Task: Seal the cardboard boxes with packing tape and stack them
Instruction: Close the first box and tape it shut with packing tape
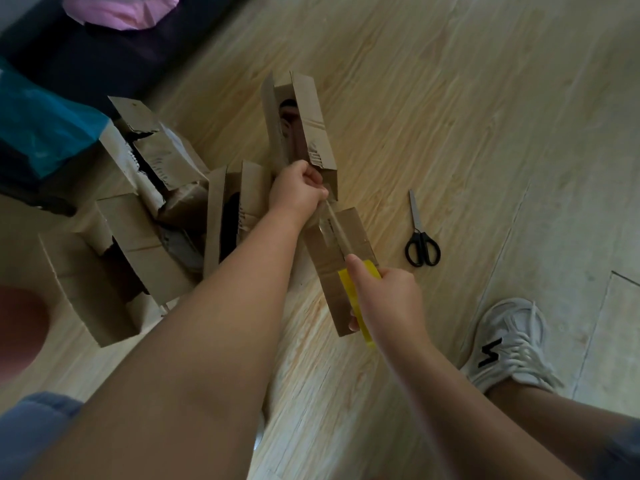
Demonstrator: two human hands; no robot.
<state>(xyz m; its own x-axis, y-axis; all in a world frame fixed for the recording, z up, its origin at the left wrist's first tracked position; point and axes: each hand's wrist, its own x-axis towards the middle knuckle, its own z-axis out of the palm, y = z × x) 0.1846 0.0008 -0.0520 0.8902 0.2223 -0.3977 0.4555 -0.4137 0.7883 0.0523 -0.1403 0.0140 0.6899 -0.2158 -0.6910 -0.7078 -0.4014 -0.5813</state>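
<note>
Pale wood-plank floor (450, 98) meets dark furniture (86, 53); pink cloth (121, 10) on top of it, teal bag (38, 129) just beside it.

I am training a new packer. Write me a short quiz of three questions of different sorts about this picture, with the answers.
1. True or false: the black-handled steel scissors lie on the light wooden floor, untouched by either hand.
2. What do the fingers of the right hand grip? A. the scissors; B. the yellow roll of packing tape; C. a pink cloth.
3. Fill the gap: the left hand holds the clear tape strip stretched over a small brown cardboard ___.
Key: 1 true; 2 B; 3 box.
</note>
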